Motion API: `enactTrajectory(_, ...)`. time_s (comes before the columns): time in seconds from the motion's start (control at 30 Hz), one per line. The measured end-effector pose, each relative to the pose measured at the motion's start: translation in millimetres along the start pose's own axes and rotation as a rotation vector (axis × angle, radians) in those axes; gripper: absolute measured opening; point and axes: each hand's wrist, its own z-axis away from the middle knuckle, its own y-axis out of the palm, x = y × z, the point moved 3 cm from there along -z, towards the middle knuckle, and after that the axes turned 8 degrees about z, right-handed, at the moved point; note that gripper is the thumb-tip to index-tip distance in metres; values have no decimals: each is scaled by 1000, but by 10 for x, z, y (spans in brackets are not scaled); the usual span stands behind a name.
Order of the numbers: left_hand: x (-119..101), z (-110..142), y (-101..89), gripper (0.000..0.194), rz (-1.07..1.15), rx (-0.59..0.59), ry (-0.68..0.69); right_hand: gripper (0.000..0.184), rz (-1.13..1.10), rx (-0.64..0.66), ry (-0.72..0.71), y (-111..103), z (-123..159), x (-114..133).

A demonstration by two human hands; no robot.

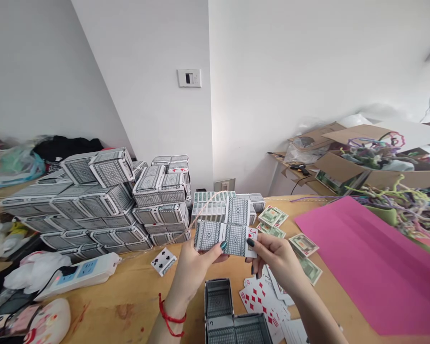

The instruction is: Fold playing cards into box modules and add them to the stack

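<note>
1. The fingers of the left hand (198, 262) clamp the lower edge of a grey-backed card piece (235, 235), held up above the counter (129, 286)
2. The right hand's (276, 253) fingers pinch the red jack (251, 233) at that piece's right end
3. Below, an open card frame (219, 302) stands beside loose face-up cards (258, 300)
4. Stacked card blocks (96, 203) fill the left; a pink sheet (365, 272) lies right

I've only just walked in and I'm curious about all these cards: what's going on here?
A person is handling a piece made of playing cards above the wooden table. The left hand grips its left part; the right hand pinches a card marked J at its right end. Below lies an open-topped card form, with loose diamond cards beside it. Card-covered blocks stand stacked towards the left.
</note>
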Motion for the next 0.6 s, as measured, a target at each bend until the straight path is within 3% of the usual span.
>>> enactTrajectory(0.6,66,2,4,16,-74,62,-35,39,65,-44,28,-11,-10,-78)
